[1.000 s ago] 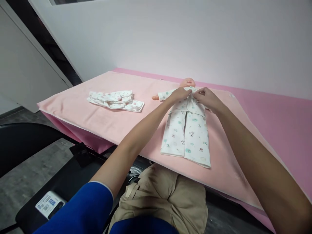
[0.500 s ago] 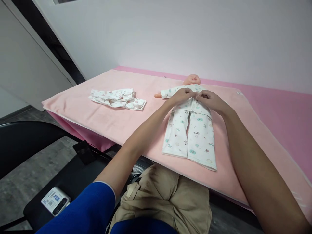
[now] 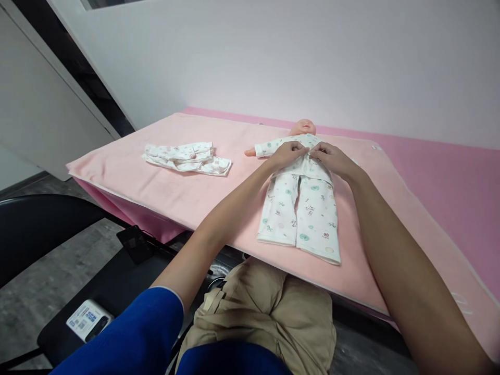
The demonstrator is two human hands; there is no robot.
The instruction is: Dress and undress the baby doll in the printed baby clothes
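Observation:
A baby doll point(image 3: 303, 127) lies on its back on a pink blanket point(image 3: 164, 187), dressed in a white printed shirt point(image 3: 273, 147) and matching trousers point(image 3: 300, 211). My left hand point(image 3: 288, 152) and my right hand point(image 3: 327, 155) meet over the doll's chest. Both pinch the front edges of the shirt, fingertips almost touching. The doll's head points away from me and its trouser legs reach toward the near edge of the blanket.
A second set of folded white printed baby clothes point(image 3: 186, 158) lies on the blanket to the left. The table top point(image 3: 449, 177) is pink beyond the blanket. A black chair point(image 3: 35, 229) and a small white device point(image 3: 89, 320) are at lower left.
Both hands have stayed together on the shirt front at the doll's chest, with only small finger movements. The view shifted slightly.

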